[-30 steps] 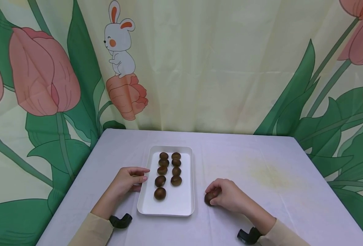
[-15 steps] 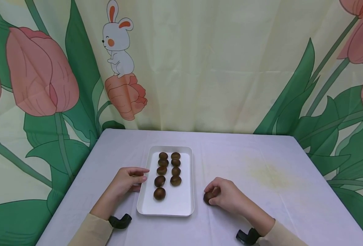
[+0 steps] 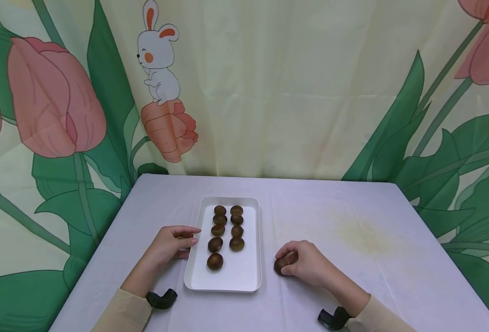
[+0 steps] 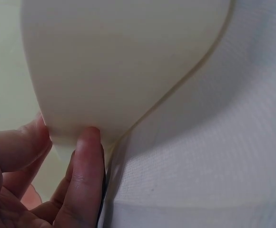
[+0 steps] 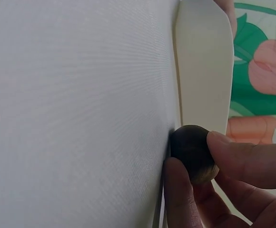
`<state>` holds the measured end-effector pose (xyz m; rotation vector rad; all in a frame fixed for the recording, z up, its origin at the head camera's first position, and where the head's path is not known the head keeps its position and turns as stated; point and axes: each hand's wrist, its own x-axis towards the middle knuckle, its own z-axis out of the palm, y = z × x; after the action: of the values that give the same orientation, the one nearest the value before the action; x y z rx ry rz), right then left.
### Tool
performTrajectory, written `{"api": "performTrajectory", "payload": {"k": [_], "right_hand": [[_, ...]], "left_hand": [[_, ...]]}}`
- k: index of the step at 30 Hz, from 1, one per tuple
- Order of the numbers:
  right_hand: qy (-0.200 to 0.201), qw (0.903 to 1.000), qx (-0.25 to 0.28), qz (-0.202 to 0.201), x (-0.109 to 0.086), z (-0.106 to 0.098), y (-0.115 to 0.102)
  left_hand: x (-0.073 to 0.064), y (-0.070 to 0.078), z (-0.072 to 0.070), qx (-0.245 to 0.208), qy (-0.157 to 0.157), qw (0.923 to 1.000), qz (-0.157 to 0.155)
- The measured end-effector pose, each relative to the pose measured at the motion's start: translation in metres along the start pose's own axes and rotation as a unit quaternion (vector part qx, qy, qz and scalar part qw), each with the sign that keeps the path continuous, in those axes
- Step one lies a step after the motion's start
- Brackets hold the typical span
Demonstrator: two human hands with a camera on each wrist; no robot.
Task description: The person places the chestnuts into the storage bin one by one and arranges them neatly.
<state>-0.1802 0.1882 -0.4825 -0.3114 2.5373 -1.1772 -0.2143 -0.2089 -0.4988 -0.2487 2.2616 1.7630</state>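
Observation:
My right hand (image 3: pixel 306 263) pinches a brown chestnut (image 3: pixel 279 266) low over the cloth, right of the tray. Up close in the right wrist view, thumb and fingers surround that dark, round chestnut (image 5: pixel 194 151) right at the table surface. A white rectangular tray (image 3: pixel 248 276) lies flat in front of me. Its left column of chestnuts (image 3: pixel 215 261) reaches closer to me than the right column (image 3: pixel 237 244). My left hand (image 3: pixel 171 244) holds the tray's left rim; in the left wrist view one fingertip presses the outer wall (image 4: pixel 128 61) and another digit reaches the rim.
A white cloth covers the table (image 3: pixel 352 198), with a faint yellowish stain (image 3: pixel 364 237) to the right. Behind it hangs a curtain (image 3: pixel 269 92) printed with tulips and a rabbit. Black wrist-worn devices (image 3: pixel 162 299) sit below both hands.
The right hand and its chestnut have shifted very slightly left toward the tray. The left hand and the chestnuts in the tray keep their places.

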Motion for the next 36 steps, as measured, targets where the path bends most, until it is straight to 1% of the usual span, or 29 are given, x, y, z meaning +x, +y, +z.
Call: {"api": "performTrajectory", "payload": {"k": [5,9,13,17,23,27,36], "right_hand": [[0.008,1.0000,0.002,0.003,0.001,-0.001,-0.003],[0.013,0.9999,0.002,-0.001,0.002,-0.002,-0.007],[0.013,0.9998,0.009,-0.008,0.004,-0.004,-0.009],[0.009,0.9996,0.027,-0.010,0.004,-0.007,-0.014],[0.001,0.9982,0.048,-0.036,0.003,-0.009,-0.022],[0.001,0.9971,0.051,-0.056,0.003,-0.009,-0.028],[0.005,0.9963,0.047,-0.071,0.006,-0.005,-0.044]], "left_hand": [[-0.001,-0.001,-0.001,-0.012,-0.012,0.9998,0.011],[-0.001,-0.001,-0.001,-0.026,-0.021,0.9992,0.019],[-0.001,-0.001,-0.001,-0.024,-0.020,0.9993,0.019],[-0.001,-0.001,-0.001,-0.020,-0.018,0.9995,0.017],[-0.002,-0.001,0.000,-0.018,-0.014,0.9996,0.015],[-0.001,-0.001,0.000,-0.019,-0.014,0.9996,0.016],[-0.001,-0.001,0.000,-0.017,-0.015,0.9996,0.016]]}}
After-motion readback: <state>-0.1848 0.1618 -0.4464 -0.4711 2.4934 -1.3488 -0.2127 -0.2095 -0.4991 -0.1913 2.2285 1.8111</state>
